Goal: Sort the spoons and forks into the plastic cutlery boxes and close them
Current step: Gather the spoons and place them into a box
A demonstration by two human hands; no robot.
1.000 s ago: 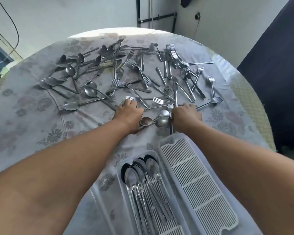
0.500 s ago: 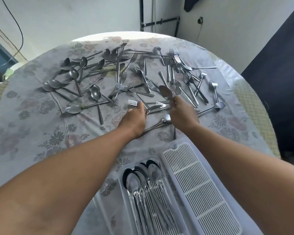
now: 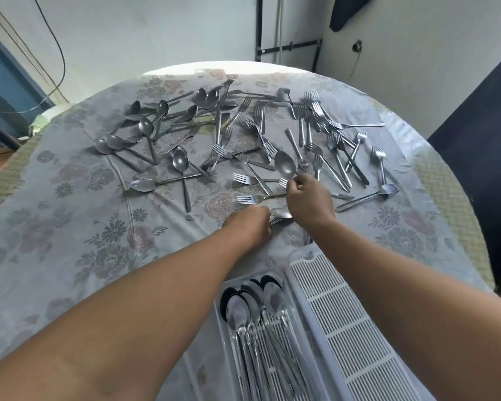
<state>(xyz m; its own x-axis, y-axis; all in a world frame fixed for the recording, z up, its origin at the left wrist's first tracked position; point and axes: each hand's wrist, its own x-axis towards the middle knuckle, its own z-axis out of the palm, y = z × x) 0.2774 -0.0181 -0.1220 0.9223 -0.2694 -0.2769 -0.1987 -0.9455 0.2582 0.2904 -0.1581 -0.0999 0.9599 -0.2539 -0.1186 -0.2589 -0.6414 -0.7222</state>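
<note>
Round table point(image 3: 70, 256) w/ floral cloth, white walls; forks point(image 3: 339, 146) scattered behind. Right hand point(image 3: 308, 198) pinches spoon point(image 3: 284, 166); left hand point(image 3: 250, 224) grips another spoon point(image 3: 282, 213).

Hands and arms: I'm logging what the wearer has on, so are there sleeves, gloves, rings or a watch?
Both arms are bare from the frame's edge to the wrist: no sleeves. The left hand and right hand show no gloves, and no watch, bracelet or ring is visible.

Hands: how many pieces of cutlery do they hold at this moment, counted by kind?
Grey metal spoons: 2 (raised spoon pinched by right hand; low spoon, handle gripped by left hand)
Metal forks: 0 held, all lie on the table
Total: 2
</note>
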